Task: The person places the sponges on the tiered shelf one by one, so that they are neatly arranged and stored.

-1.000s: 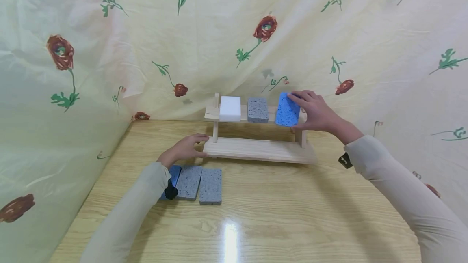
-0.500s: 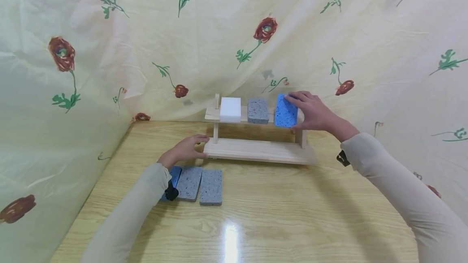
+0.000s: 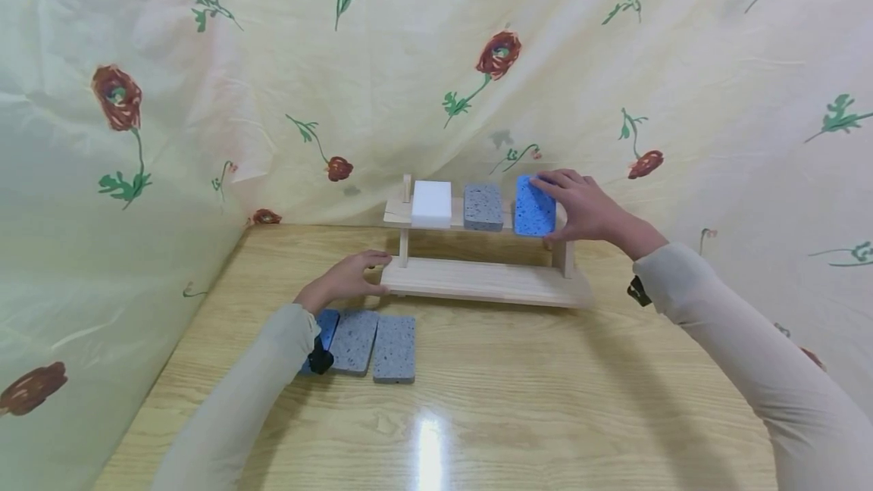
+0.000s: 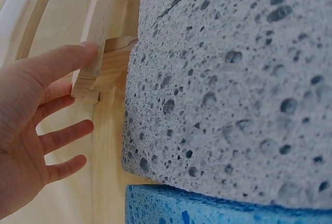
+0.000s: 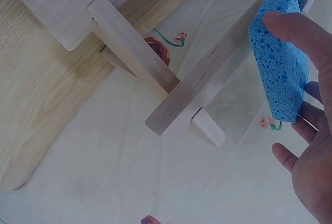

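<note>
My right hand [image 3: 580, 207] pinches a blue sponge [image 3: 534, 207] between thumb and fingers, over the right end of the top board of a two-tier wooden shelf [image 3: 477, 279]. In the right wrist view the thumb lies on the near face of the blue sponge [image 5: 280, 63] and the fingers are behind it. On the same board, to its left, are a grey sponge [image 3: 482, 207] and a white sponge block [image 3: 431, 204]. My left hand [image 3: 348, 276] holds the lower board's left end; in the left wrist view, thumb and forefinger pinch the board [image 4: 92, 58] while the other fingers extend loosely.
Two grey sponges [image 3: 393, 348] and a blue sponge [image 3: 329, 328], partly hidden by the left wrist, lie on the wood-grain table [image 3: 518, 400] in front of the shelf's left side. A flowered cloth [image 3: 382, 82] hangs close behind the shelf.
The blue sponge in my right hand has shifted slightly left and turned from a tilt to nearly straight, in line with the other two. My left hand stays at the shelf's end.
</note>
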Action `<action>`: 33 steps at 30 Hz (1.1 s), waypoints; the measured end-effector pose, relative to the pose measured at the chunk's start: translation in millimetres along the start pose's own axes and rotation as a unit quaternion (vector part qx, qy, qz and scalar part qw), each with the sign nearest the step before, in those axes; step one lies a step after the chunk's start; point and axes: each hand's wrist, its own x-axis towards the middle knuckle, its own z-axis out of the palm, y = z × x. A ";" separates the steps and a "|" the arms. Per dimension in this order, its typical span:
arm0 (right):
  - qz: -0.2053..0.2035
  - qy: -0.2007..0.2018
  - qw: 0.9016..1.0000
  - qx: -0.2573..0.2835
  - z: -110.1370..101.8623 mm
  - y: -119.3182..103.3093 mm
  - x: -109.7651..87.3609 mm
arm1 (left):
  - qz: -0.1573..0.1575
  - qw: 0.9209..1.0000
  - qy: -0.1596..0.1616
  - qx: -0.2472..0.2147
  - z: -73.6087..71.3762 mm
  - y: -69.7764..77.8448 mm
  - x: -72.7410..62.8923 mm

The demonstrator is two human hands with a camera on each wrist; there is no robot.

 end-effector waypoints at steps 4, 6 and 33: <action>0.000 -0.004 1.000 -0.004 2.4 0.5 2.0 | 0.000 1.000 0.001 0.000 -0.6 0.2 0.1; 0.001 -0.007 1.000 -0.005 3.1 0.3 2.7 | 0.001 1.000 0.000 -0.004 -0.9 0.5 0.0; 0.016 -0.033 0.999 0.009 17.2 9.9 13.9 | 0.002 1.000 0.002 -0.004 0.7 -2.3 1.7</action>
